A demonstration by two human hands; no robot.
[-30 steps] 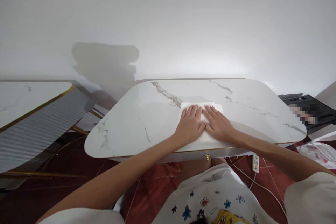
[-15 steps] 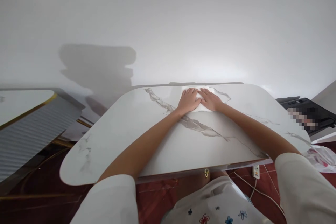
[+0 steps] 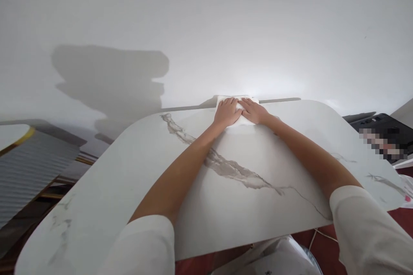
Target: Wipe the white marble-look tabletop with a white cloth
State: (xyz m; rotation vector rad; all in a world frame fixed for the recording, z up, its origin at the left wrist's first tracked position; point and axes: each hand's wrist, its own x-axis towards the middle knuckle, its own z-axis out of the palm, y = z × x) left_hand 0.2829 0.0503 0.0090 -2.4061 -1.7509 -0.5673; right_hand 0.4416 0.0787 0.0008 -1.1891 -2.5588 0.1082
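A folded white cloth [image 3: 241, 121] lies against the far edge of a white marble-patterned table [image 3: 129, 180], close to the wall. My left hand [image 3: 227, 111] rests flat on the cloth's left part, fingers stretched out. Beside it, my right hand [image 3: 254, 111] presses flat on the right part, its fingers also extended. The two thumbs nearly meet over the cloth. Both palms hide much of it, and its far edge shows past the fingertips. Both arms reach straight out across the tabletop.
A plain white wall [image 3: 206, 30] rises behind the table. At left stands another piece of furniture with a ribbed grey side [image 3: 38, 167] and gold trim. A black case-like object [image 3: 387, 124], partly blurred out, lies at right. White cables [image 3: 322, 235] run over the red floor.
Both hands have pushed the cloth away from me, up to the table's far edge at the wall. My view has leaned forward, so the table looks larger and less floor shows.
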